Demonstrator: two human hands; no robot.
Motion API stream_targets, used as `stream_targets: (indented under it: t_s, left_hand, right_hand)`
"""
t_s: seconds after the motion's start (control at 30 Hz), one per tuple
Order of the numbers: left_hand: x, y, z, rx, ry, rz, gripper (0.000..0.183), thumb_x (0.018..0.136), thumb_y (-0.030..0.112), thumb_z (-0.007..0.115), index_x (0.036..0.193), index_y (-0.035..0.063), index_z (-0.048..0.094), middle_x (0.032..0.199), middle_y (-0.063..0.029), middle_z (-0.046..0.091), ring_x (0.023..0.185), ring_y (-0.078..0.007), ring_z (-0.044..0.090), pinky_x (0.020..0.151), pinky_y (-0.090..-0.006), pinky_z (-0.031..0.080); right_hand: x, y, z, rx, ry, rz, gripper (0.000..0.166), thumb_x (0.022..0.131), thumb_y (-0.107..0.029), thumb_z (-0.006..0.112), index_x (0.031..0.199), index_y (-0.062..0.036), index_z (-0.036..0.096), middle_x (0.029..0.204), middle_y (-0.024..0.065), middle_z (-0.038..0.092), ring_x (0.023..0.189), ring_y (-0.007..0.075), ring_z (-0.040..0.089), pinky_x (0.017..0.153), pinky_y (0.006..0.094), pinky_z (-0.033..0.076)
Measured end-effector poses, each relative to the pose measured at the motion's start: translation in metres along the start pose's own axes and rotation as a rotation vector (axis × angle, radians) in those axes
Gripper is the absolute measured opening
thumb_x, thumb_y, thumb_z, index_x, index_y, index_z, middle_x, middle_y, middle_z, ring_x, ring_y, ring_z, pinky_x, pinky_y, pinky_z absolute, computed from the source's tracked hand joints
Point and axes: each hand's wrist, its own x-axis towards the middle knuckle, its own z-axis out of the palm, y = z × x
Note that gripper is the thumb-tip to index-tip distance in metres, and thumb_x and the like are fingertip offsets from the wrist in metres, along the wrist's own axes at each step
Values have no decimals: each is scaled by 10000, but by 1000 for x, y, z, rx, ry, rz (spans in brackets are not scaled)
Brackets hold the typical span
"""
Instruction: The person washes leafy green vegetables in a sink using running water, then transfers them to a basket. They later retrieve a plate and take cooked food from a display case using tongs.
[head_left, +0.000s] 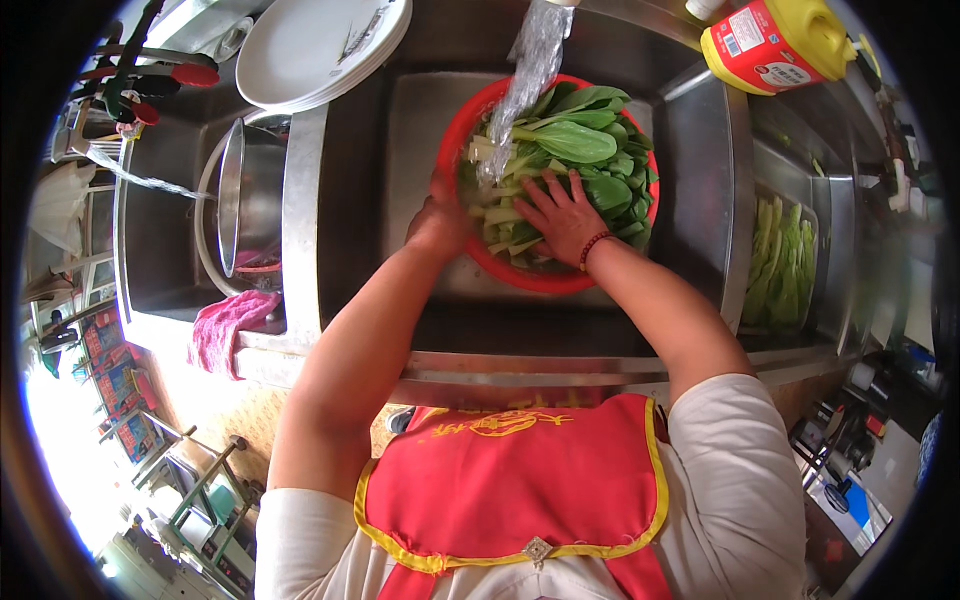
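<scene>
A red plastic basin (551, 282) full of leafy green vegetables (574, 142) with pale stems, some in water, stands in the middle bay of a stainless steel sink (525, 326). Water (536, 56) pours from a tap at the top onto the stems. My left hand (442, 223) holds the basin's left rim, its fingers partly hidden and blurred. With fingers spread, my right hand (566, 225) lies flat on the greens, and a beaded bracelet (592, 250) circles that wrist.
In the left bay a steel basin (234, 195) leans near a pink cloth (232, 326). White plates (315, 56) are stacked on the ledge above. A yellow jug (780, 49) stands top right, over a bay holding a tray of long green stalks (780, 262). Another water stream (146, 178) runs at left.
</scene>
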Motion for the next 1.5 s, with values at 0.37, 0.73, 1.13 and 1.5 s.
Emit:
stream_targets:
  t_s: [0.37,0.73,1.13,1.5]
  left_hand:
    - [-3,19,-125,-669,-138,-331,597,911,184,475,1460,220,244,1313,-228,515,1204,-408,494,995,-463,414]
    - [-9,24,-131,-382,4,-174,285,879,145,492,1124,16,562,1162,-247,571,1034,-436,566,871,-486,481]
    - [4,54,-101,-1073,-504,-628,710,856,478,622,1354,23,403,1299,-207,517,1147,-322,547,919,-443,474]
    - [7,93,-90,-1857,-559,-800,806,824,422,696,1420,42,308,1394,-174,432,1207,-272,504,990,-401,439]
  right_hand:
    - [23,9,-81,156,341,94,431,781,-332,659,1112,-61,610,989,65,604,1102,269,479,1059,436,319]
    - [46,43,-4,697,-35,783,673,894,-517,505,1389,-79,377,1326,201,483,1223,355,476,999,456,423]
    - [32,79,-7,1037,-151,939,706,881,-572,495,1274,13,541,1303,242,527,1243,340,491,1041,422,385]
    - [27,63,50,1806,-22,489,779,829,-663,524,1327,-64,531,1323,135,544,1242,237,479,1040,357,349]
